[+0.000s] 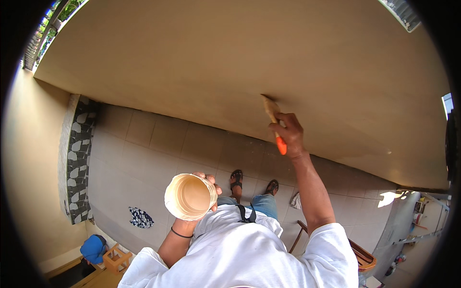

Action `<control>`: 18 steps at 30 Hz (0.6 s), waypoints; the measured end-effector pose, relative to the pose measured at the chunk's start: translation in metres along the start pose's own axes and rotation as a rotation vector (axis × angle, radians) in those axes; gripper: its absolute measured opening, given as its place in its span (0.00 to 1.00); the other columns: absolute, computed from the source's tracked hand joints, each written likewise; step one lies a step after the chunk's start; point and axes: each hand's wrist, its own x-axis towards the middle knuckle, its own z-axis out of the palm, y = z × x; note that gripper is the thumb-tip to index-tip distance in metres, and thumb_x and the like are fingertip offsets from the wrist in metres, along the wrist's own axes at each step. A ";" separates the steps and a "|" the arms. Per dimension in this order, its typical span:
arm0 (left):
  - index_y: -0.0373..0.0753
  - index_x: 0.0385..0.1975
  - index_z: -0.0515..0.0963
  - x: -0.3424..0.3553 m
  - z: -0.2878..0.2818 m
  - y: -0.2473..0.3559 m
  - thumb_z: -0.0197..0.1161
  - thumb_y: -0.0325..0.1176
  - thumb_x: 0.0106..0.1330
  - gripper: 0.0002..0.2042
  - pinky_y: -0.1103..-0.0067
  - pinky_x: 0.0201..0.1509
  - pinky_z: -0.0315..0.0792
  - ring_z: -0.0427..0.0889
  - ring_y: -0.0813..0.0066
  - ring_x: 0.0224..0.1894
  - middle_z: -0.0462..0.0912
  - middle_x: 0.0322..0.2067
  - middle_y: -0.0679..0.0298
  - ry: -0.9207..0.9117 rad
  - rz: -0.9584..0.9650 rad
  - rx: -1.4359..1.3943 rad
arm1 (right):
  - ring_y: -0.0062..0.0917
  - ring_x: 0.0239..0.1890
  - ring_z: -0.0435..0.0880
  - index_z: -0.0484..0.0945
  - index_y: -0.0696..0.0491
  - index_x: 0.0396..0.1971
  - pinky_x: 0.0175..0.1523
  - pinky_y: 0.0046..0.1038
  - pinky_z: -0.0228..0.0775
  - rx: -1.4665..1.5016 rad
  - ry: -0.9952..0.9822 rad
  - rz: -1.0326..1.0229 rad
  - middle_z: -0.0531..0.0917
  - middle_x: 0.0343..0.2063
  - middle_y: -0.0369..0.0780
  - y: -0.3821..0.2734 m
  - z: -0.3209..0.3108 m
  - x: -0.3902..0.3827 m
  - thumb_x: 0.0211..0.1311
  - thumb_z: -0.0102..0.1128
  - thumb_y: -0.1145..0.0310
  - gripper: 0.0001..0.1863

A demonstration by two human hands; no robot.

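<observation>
My right hand [288, 132] is raised and grips a paintbrush [272, 113] with an orange handle. Its bristles press against the beige wall [230, 57] in front of me. My left hand [207, 185] holds a round open can [189, 197] of beige paint near my chest, its mouth tilted toward the camera. Below, my feet in dark sandals [236, 179] stand on the tiled floor [158, 144]. I wear a white shirt and jeans.
A patterned black-and-white tiled strip [79, 158] runs along the left wall. A patterned cloth [140, 217] lies on the floor, with a blue object [92, 248] and small wooden stool [116, 258] at lower left. A wooden frame [357, 254] stands at my right.
</observation>
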 end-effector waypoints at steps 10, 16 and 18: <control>0.36 0.69 0.70 0.003 -0.008 0.002 0.71 0.54 0.73 0.34 0.45 0.50 0.91 0.74 0.34 0.68 0.73 0.65 0.44 -0.070 -0.029 0.006 | 0.41 0.55 0.84 0.91 0.48 0.33 0.55 0.39 0.85 -0.545 0.545 -0.134 0.84 0.52 0.47 -0.064 -0.091 0.040 0.47 0.80 0.78 0.13; 0.37 0.69 0.70 0.013 -0.007 0.001 0.70 0.54 0.73 0.34 0.45 0.50 0.91 0.74 0.36 0.68 0.72 0.65 0.45 -0.143 -0.024 0.026 | 0.41 0.49 0.83 0.86 0.47 0.39 0.51 0.42 0.82 -0.189 -0.168 -0.233 0.84 0.48 0.44 -0.053 0.001 0.026 0.48 0.69 0.72 0.15; 0.38 0.69 0.70 0.011 -0.008 -0.002 0.70 0.55 0.73 0.34 0.45 0.50 0.91 0.74 0.36 0.68 0.72 0.64 0.46 -0.169 -0.001 0.031 | 0.39 0.48 0.84 0.86 0.46 0.38 0.50 0.40 0.82 -0.160 -0.163 -0.211 0.85 0.47 0.42 -0.049 0.003 0.032 0.48 0.70 0.73 0.14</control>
